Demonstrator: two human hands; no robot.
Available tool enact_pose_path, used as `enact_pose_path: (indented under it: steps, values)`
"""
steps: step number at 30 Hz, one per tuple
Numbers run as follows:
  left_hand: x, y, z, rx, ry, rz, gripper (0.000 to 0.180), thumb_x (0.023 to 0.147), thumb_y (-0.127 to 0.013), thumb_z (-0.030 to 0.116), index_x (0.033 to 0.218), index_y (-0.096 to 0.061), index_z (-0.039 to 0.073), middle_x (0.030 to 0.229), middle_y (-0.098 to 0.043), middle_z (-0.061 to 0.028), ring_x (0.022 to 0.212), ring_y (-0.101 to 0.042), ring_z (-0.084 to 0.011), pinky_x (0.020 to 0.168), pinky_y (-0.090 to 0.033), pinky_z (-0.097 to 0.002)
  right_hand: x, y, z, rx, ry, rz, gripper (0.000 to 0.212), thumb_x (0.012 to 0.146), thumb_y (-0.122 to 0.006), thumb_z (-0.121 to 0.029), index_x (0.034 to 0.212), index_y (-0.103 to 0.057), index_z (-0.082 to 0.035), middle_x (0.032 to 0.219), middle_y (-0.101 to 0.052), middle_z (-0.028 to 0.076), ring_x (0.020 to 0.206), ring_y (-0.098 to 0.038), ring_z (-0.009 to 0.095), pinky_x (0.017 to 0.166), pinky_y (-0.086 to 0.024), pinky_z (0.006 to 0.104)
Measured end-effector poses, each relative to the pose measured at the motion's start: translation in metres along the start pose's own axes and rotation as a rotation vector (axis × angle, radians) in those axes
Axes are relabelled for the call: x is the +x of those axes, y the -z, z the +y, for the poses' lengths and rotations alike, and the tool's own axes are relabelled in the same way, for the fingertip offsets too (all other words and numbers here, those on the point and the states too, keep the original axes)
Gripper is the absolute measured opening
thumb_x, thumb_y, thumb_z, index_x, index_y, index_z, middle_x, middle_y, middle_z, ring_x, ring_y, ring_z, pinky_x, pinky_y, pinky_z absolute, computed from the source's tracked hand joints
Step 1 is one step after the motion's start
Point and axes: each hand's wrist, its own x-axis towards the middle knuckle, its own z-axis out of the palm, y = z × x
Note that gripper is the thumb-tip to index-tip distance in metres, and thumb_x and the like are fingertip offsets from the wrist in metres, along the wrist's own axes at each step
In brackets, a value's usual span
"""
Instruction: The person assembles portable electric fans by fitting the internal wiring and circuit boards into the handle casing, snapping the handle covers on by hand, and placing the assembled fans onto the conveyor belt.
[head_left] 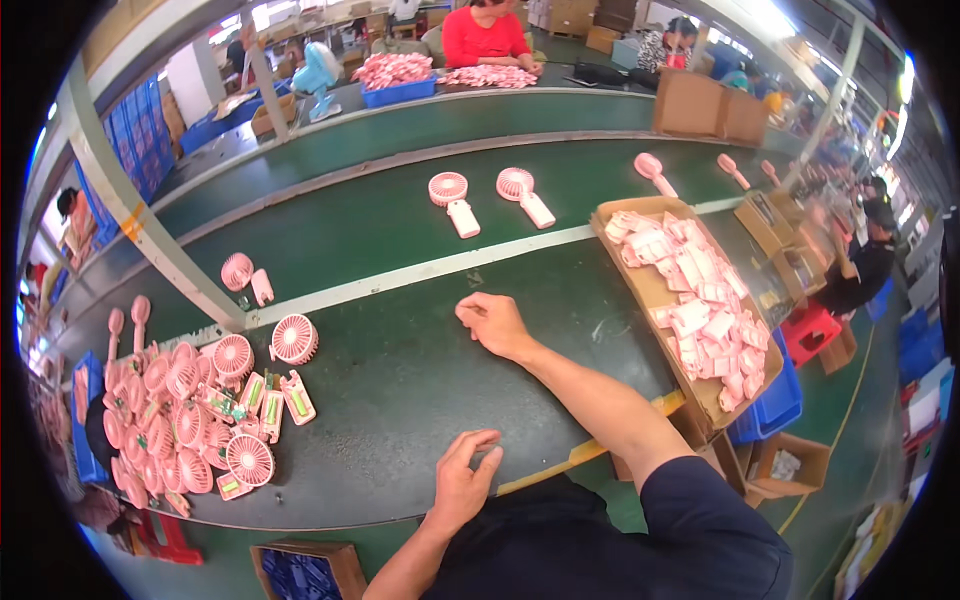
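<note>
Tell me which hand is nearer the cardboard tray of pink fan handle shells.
Right. The right hand rests on the green table just left of the cardboard tray; the left hand sits at the table's near edge, farther back.

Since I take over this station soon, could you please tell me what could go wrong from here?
Both hands are empty: the right hand rests on the green table, the left hand at its near edge. The two fans on the belt could pass unreached. The heap of fan parts might spill over the edge.
</note>
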Motion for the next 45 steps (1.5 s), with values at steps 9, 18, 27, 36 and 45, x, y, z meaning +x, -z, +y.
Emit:
enact_pose_path:
  steps: [9, 18, 27, 36, 45]
  values:
    - [0.002, -0.009, -0.007, 0.119, 0.020, 0.017, 0.015, 0.094, -0.065, 0.002, 0.108, -0.070, -0.002, 0.104, -0.071, -0.0114, 0.097, -0.069, -0.0185, 0.089, -0.055, -0.0306, 0.000, 0.000, 0.009, -0.266, 0.228, 0.147, 0.023, 0.085, -0.068, -0.025, 0.091, -0.076, -0.003, 0.084, -0.073, 0.019, 0.079, -0.073, 0.032, 0.073, -0.057, 0.0401]
    - [0.002, -0.015, -0.012, 0.006, 0.058, 0.033, 0.013, 0.098, -0.062, 0.001, 0.108, -0.069, -0.003, 0.104, -0.069, -0.0068, 0.097, -0.067, -0.0134, 0.088, -0.052, -0.0263, -0.003, -0.001, 0.005, -0.212, 0.262, 0.205, 0.019, 0.084, -0.067, -0.018, 0.086, -0.074, 0.000, 0.081, -0.072, 0.020, 0.078, -0.071, 0.038, 0.075, -0.057, 0.0437]
    - [0.005, -0.016, -0.006, 0.106, 0.040, -0.014, 0.014, 0.096, -0.065, 0.003, 0.109, -0.067, -0.001, 0.103, -0.067, -0.0057, 0.096, -0.064, -0.0129, 0.089, -0.051, -0.0267, -0.007, 0.003, 0.001, -0.241, 0.258, 0.201, 0.017, 0.084, -0.065, -0.016, 0.084, -0.074, -0.001, 0.083, -0.071, 0.021, 0.083, -0.069, 0.040, 0.078, -0.055, 0.0471]
    - [0.070, -0.018, 0.011, 0.563, -0.206, -0.409, 0.025, 0.087, -0.071, 0.018, 0.110, -0.070, 0.008, 0.100, -0.070, -0.0146, 0.088, -0.069, -0.0329, 0.077, -0.056, -0.0432, -0.009, -0.005, -0.001, -0.286, 0.366, 0.177, 0.013, 0.085, -0.066, -0.014, 0.085, -0.070, -0.001, 0.081, -0.068, 0.019, 0.075, -0.066, 0.039, 0.069, -0.053, 0.0446]
    - [0.097, -0.036, -0.035, 0.379, -0.362, -0.386, 0.022, 0.093, -0.067, 0.021, 0.111, -0.069, 0.009, 0.106, -0.073, -0.0146, 0.090, -0.071, -0.0375, 0.077, -0.058, -0.0477, 0.049, 0.033, 0.008, -0.663, 0.458, 0.185, 0.016, 0.089, -0.068, -0.015, 0.097, -0.073, -0.002, 0.084, -0.071, 0.017, 0.076, -0.071, 0.033, 0.070, -0.057, 0.0415]
